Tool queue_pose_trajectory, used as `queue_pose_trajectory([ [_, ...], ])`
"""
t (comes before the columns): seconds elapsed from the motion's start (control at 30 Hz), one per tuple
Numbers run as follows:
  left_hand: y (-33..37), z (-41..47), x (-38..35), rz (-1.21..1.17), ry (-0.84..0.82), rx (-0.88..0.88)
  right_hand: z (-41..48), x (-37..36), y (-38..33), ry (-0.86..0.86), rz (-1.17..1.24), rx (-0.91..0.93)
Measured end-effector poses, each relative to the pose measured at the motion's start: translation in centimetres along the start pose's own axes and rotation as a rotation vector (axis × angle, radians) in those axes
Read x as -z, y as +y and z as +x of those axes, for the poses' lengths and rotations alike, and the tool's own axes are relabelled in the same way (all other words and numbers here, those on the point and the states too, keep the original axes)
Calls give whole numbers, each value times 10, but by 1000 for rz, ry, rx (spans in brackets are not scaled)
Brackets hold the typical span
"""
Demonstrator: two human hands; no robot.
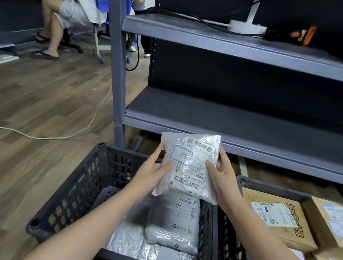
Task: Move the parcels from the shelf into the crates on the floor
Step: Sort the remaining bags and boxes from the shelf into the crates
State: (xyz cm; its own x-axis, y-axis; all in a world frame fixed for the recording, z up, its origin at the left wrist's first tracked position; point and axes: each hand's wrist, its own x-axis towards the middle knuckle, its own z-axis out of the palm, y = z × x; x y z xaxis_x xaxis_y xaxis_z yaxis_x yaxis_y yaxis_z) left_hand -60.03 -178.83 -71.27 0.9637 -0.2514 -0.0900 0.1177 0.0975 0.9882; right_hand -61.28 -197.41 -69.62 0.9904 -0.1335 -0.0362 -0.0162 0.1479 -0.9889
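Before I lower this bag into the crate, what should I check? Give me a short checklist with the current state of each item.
1. Grip: the left hand and right hand each hold a side of the plastic parcel: ok.
2. Position: the parcel hangs above the left crate: ok.
3. Room: the bags lie low in the left crate, with space above them: ok.
4. Sorting: the right crate holds cardboard boxes, so the left one seems the match: ok.
5. Destination on the label: cannot tell, print too small.
6. Whether the lower shelf is emptied: cannot tell, its right end is out of view.
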Motion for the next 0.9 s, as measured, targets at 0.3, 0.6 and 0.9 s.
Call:
queue_pose_trajectory([
  [0.3,5,-2,2,551,-156,-132,-3,14,2,74,-952,289],
  [0.6,14,5,12,881,-87,-102,6,12,-17,-432,-1170,375],
  [0.9,-4,1,-2,570,239,-196,-8,8,3,203,-459,194],
])
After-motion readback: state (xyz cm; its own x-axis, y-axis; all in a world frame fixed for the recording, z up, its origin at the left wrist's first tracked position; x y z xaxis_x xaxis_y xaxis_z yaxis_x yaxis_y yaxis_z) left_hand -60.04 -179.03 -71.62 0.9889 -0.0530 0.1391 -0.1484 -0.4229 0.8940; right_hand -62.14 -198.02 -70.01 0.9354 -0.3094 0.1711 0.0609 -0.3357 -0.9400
